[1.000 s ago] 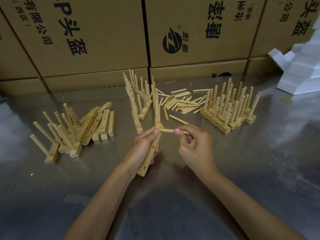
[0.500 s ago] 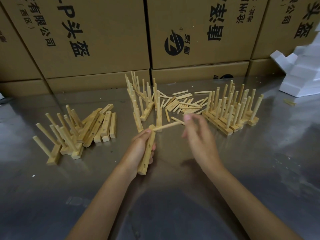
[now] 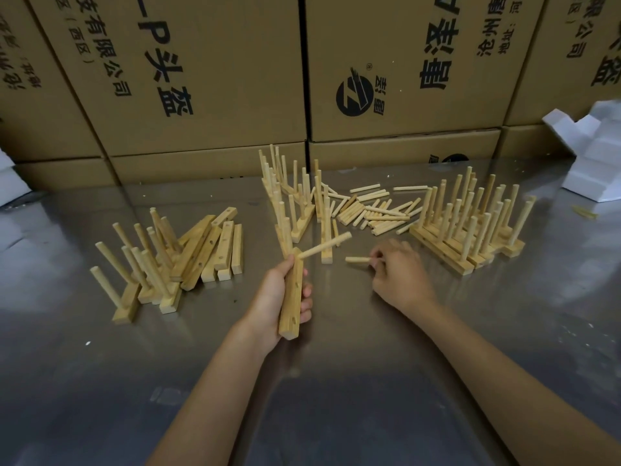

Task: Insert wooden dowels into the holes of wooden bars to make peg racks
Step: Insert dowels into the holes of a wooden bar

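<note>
My left hand (image 3: 277, 295) grips a wooden bar (image 3: 291, 299) held upright above the metal table, two empty holes showing on its face. One dowel (image 3: 324, 245) sticks out of the bar's top hole, slanting up to the right. My right hand (image 3: 400, 275) rests on the table and pinches the end of a loose dowel (image 3: 358, 259) lying flat. A heap of loose dowels (image 3: 373, 210) lies behind my right hand.
Finished peg racks stand at the right (image 3: 470, 227) and in the middle (image 3: 289, 203). More racks and bare bars (image 3: 208, 250) are piled at the left. Cardboard boxes (image 3: 201, 79) wall off the back. White foam blocks (image 3: 594, 156) sit at the far right.
My right hand let go of the dowel it set into the bar's top hole, moved right and down to the table, and took hold of a loose dowel. The bar stays in my left hand.
</note>
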